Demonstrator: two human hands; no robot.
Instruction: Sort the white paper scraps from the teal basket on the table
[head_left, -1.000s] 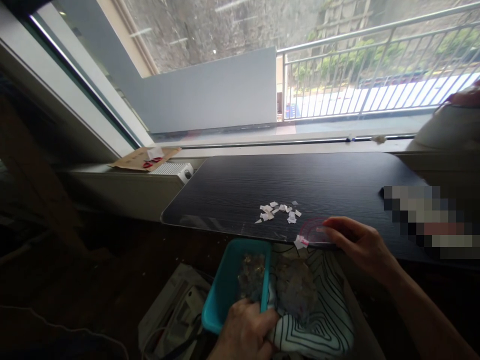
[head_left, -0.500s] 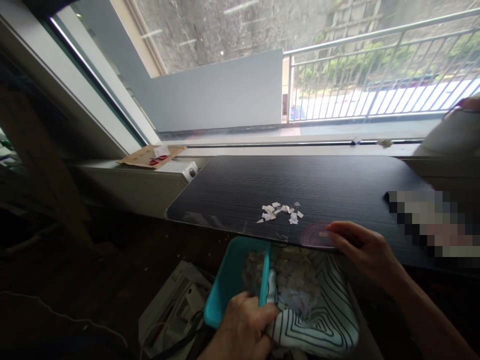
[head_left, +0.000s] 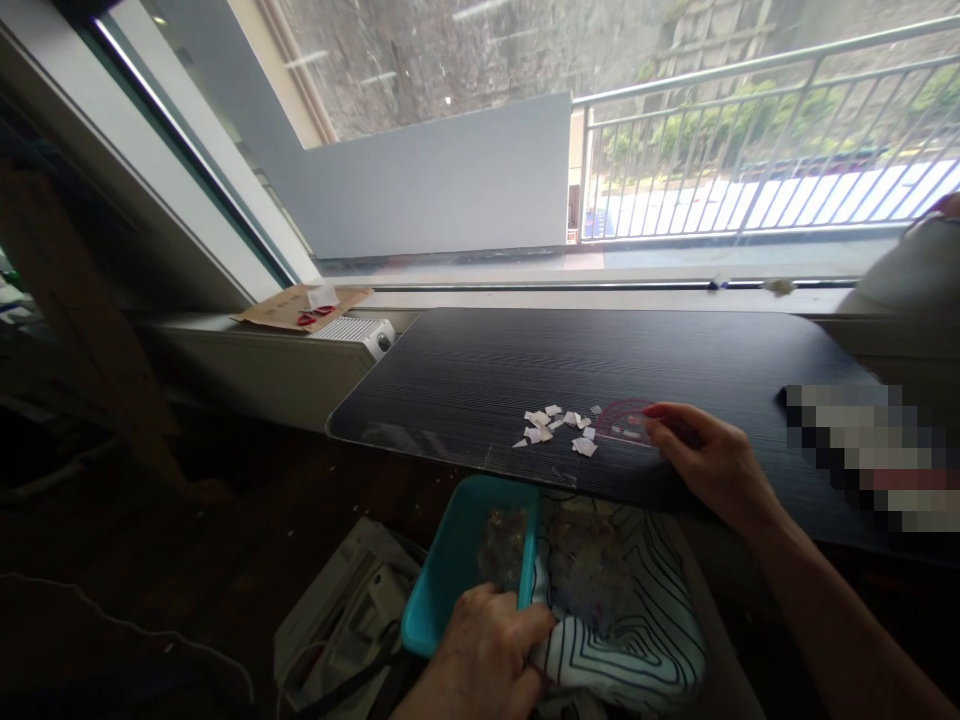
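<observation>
Daylight from the window [head_left: 442, 190] falls over the dark table [head_left: 450, 360] in front of you. On the far left, red-handled scissors [head_left: 306, 320] lie on brown card [head_left: 274, 312], well apart from your hands. Below the near edge, your left hand [head_left: 484, 645] curls over the turquoise bin [head_left: 433, 595], fingers bent at its rim and thumb reaching across to the patterned cloth [head_left: 671, 620], probably to steady both close under the tabletop. You can't tell how tightly the hidden fingertips press. Above, white paper scraps [head_left: 537, 432] lie loosely grouped near that edge. Just to their right is the clear pink protractor [head_left: 619, 425], low against the surface; your right hand [head_left: 712, 460] pinches its right end between thumb and forefinger, with barely any opening, likely so its body stays free beside the scraps.
</observation>
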